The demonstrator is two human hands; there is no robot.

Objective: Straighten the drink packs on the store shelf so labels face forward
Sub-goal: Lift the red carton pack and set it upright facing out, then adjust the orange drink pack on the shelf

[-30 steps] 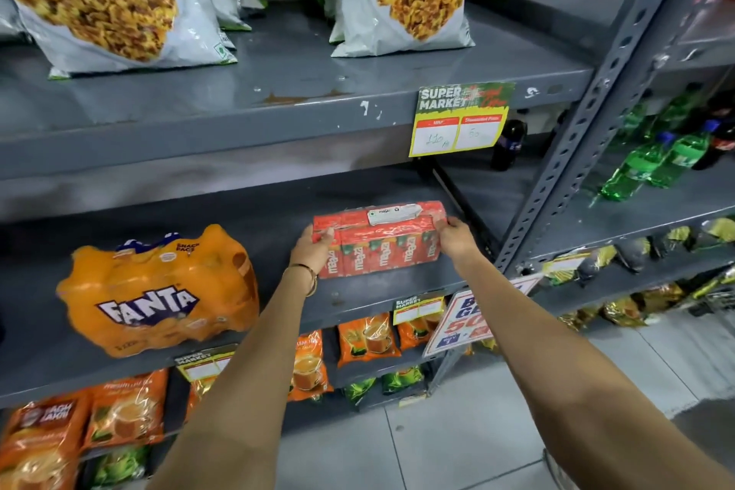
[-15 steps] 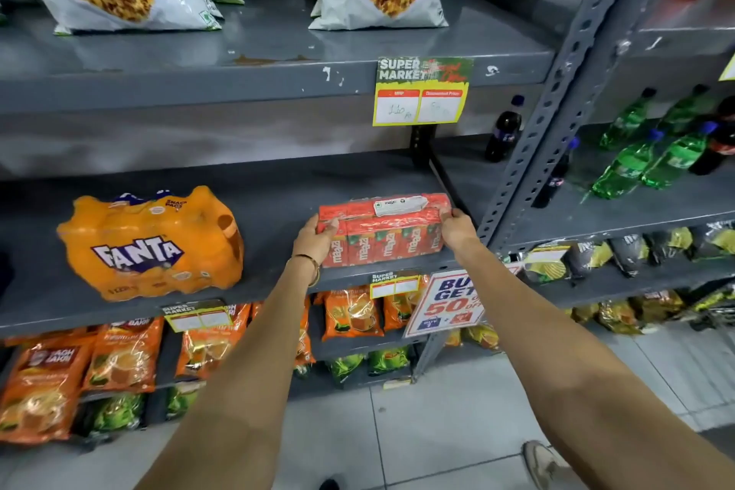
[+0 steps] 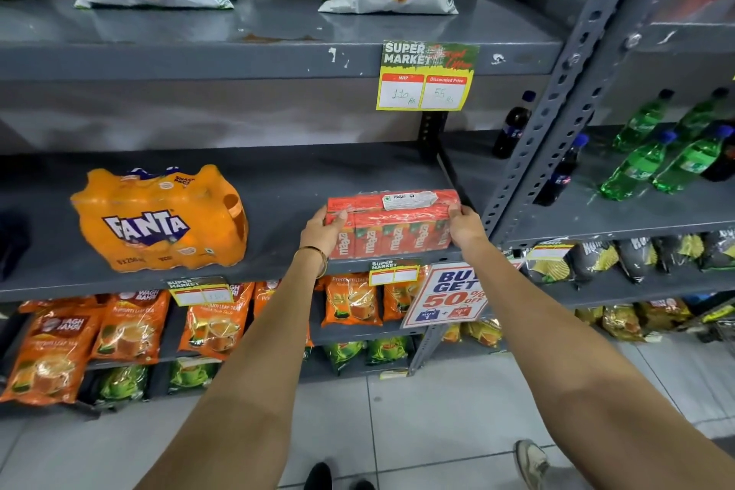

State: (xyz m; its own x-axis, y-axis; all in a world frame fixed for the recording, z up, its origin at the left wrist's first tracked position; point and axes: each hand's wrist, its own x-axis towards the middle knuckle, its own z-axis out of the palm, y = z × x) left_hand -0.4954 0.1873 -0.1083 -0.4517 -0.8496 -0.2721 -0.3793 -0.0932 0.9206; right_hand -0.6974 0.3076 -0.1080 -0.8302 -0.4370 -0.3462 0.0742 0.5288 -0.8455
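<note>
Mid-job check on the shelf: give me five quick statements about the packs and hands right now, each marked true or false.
1. Both hands grip the red Maaza pack, the left hand and right hand at opposite ends. True.
2. The Maaza pack sits on the top shelf beside the snack bags. False: it is on the middle shelf, by the front edge.
3. The Fanta pack touches the Maaza pack. False: bare shelf separates them.
4. The Fanta logo is readable from the front. True.
5. The Fanta pack lies right of the Maaza pack. False: it lies left.
</note>
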